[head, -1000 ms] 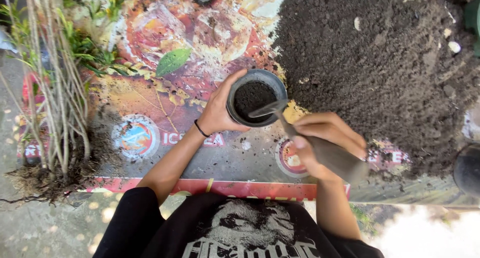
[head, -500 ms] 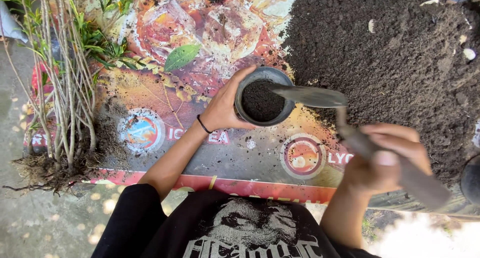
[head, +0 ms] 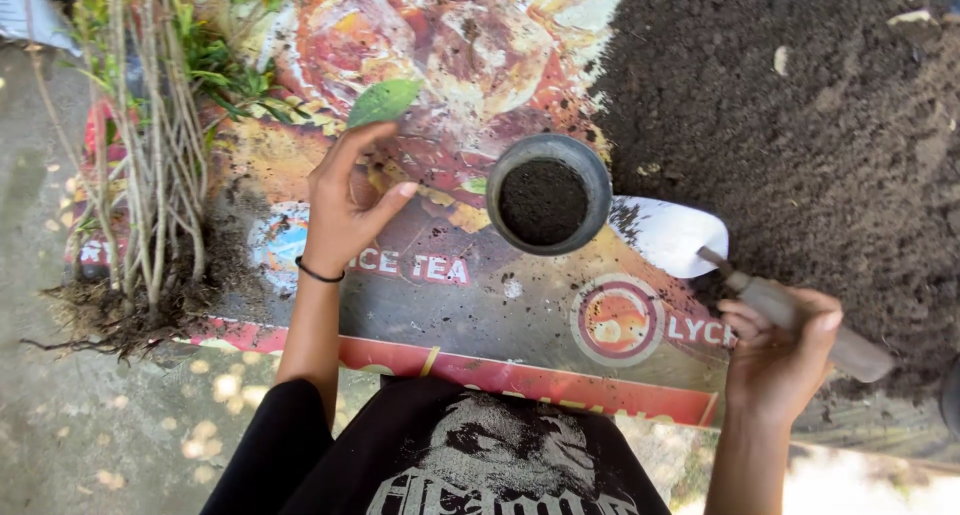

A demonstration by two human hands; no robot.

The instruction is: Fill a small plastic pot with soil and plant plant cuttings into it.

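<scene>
Outdoor ground, printed plastic sheet [head: 470,295] spread as work surface; concrete at left. Dark soil heap [head: 800,125] covers sheet's right half. Bundle of bare-root saplings [head: 140,155] lies along left edge, roots in soil clump. Green leaf [head: 383,100] just above left hand. Small black pot [head: 548,195] stands mid-sheet, filled with soil, apart from both hands. Left hand [head: 345,210] open, fingers spread, holding nothing, left of pot. Right hand [head: 780,355] grips trowel [head: 690,240] handle; blade lies beside pot's right rim. Bare sheet between pot and near edge.
</scene>
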